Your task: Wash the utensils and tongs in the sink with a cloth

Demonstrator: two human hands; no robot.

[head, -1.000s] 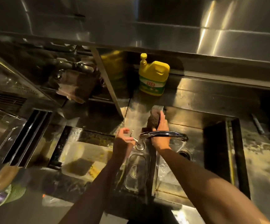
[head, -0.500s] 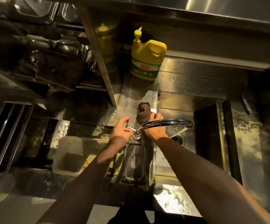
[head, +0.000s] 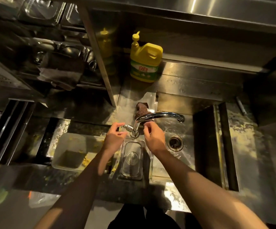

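A brown cloth point(head: 140, 109) lies bunched on the steel ledge behind the chrome tap point(head: 158, 116), whose spout arcs right over the sink basin point(head: 185, 156). My left hand point(head: 115, 138) hovers by the tap's lever point(head: 127, 127), fingers apart, thumb and forefinger close to it. My right hand point(head: 153, 138) is just right of the tap base, fingers loosely curled and holding nothing, a short way in front of the cloth. No utensils or tongs are visible. I cannot tell whether water is running.
A yellow detergent jug point(head: 144, 63) stands at the back. A clear lidded container point(head: 132, 159) sits below the tap, a soiled plastic tub point(head: 71, 151) in the left basin. The drain point(head: 175, 143) lies to the right. Stacked metal pans point(head: 64, 52) fill the left shelf.
My right hand has let go of the brown cloth, which now rests on the ledge, and has drawn back toward me. My left hand stays at the tap lever. The view tilted down.
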